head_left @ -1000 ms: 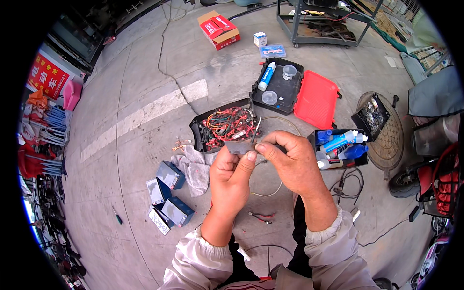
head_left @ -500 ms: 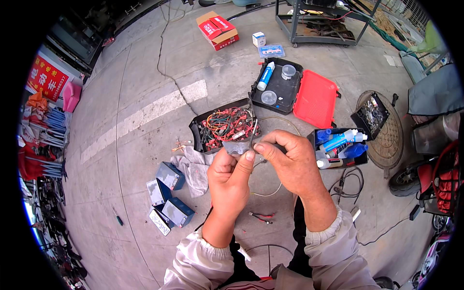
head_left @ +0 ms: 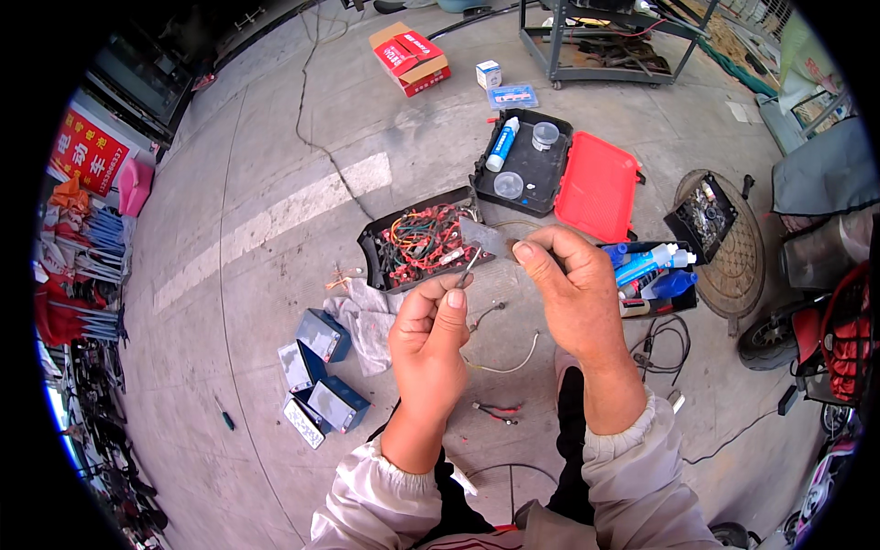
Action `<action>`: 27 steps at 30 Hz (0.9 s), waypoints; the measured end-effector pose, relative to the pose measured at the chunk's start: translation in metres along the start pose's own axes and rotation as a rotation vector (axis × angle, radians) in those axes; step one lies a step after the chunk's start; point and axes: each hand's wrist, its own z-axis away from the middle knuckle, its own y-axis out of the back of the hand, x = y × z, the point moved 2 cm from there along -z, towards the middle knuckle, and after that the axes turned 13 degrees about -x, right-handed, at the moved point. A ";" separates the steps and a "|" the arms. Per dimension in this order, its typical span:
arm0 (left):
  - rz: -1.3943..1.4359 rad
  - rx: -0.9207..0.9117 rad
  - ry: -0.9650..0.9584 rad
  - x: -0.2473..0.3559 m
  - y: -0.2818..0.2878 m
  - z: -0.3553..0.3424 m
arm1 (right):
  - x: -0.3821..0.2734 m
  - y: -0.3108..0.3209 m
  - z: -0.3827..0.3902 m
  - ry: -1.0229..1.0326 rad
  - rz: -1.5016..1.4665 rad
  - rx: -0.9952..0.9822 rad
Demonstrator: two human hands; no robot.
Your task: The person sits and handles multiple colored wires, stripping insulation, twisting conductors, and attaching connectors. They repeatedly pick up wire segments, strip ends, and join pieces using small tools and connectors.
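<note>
A: What is the grey flat piece doing now?

B: It is sitting higher and farther right than a moment ago, and standing clear of the left thumb. The thin lead is showing below it, its pale tip pointing up.

A: What is that meaning for the work in hand?

B: I'm judging that the two hands are sharing it out: one is steadying the lead, the other is managing the flat piece.

A: How are the fingers gripping?

B: The right hand is pinching the piece's right end between thumb and forefinger, so most of it is jutting out leftward past the tips. The left hand is pinching the lead between thumb and forefinger, its other fingers curling in.

A: Is the lead touching the piece?

B: Its tip is overlapping the lower edge in view, but I can't tell contact.

A: And around them?

B: Behind, tangled wires are filling a black tray. A grey cloth is lying to the left, near some dark blue blocks; blue bottles are resting beyond the right hand.
</note>
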 end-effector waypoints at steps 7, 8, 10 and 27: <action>0.198 -0.032 0.104 0.000 0.003 -0.005 | 0.004 -0.001 0.000 -0.112 -0.091 -0.068; 0.211 -0.015 0.111 -0.002 0.004 -0.006 | 0.004 -0.004 0.001 -0.107 -0.081 -0.116; 0.223 -0.015 0.124 -0.004 0.006 -0.006 | 0.007 -0.009 0.002 -0.090 -0.013 -0.192; 0.185 -0.148 0.088 -0.006 0.008 -0.003 | 0.008 -0.015 0.003 -0.133 0.064 -0.251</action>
